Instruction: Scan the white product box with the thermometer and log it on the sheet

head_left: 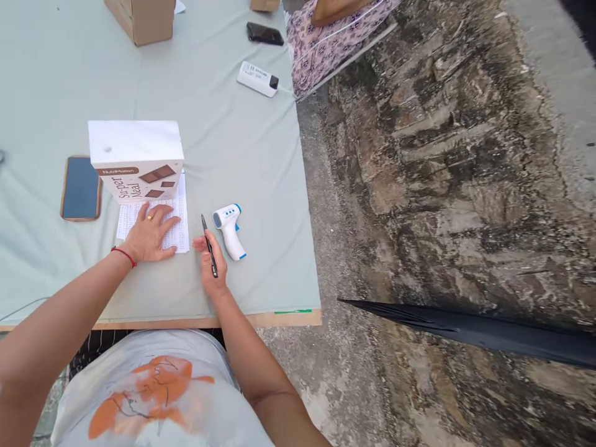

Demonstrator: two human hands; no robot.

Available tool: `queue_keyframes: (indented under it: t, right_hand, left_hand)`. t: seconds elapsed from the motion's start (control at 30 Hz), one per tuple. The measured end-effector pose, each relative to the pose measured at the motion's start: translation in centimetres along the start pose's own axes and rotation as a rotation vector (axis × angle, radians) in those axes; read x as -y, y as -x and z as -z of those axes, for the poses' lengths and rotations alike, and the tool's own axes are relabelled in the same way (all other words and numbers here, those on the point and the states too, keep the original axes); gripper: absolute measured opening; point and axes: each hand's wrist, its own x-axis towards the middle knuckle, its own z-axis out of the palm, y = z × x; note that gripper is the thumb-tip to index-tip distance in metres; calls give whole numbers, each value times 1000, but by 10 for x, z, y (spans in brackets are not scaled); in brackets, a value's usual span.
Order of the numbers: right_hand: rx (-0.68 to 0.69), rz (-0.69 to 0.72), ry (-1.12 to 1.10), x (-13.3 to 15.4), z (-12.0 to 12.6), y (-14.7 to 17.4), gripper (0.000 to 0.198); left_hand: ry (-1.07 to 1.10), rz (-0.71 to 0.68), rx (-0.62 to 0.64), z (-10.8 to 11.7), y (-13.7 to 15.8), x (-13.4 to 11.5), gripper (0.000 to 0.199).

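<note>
My left hand [151,234] lies with fingers spread on a printed paper sheet [180,214], just in front of a white and brown carton [136,146] marked NutriMotion. The carton stands upright on the far part of the sheet and hides some of it. In my right hand [214,264] is a dark pen [209,246], its tip pointing away from me, held above the cloth to the right of the paper. Close by on the right lies a white and blue infrared thermometer [230,230], apart from my fingers.
Left of the carton lies a phone-like slab with a brown edge [81,188]. Farther back are a white device [257,79], a black phone [265,33] and a cardboard box [151,22]. The cloth-covered table [270,167] ends at the right, beside rough stone ground [419,186].
</note>
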Motion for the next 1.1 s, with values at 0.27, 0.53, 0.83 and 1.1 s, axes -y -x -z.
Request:
queue_keyframes:
  t: [0.27,0.53,0.83,1.1]
  right_hand:
    - [13,-218,-89,23,17,7,67]
    - [-47,-407,-155,33,13,-5,34]
    - [22,-394,-90,22,6,2,20]
    - [-17,-306,221,12,-6,15,6]
  left_hand:
    - [58,13,50,5,4,-9,68]
    - [73,-13,43,6,7,-12,71]
    - [73,1,75,9,7,-14,70]
    - [115,15,85,8,7,-15,69]
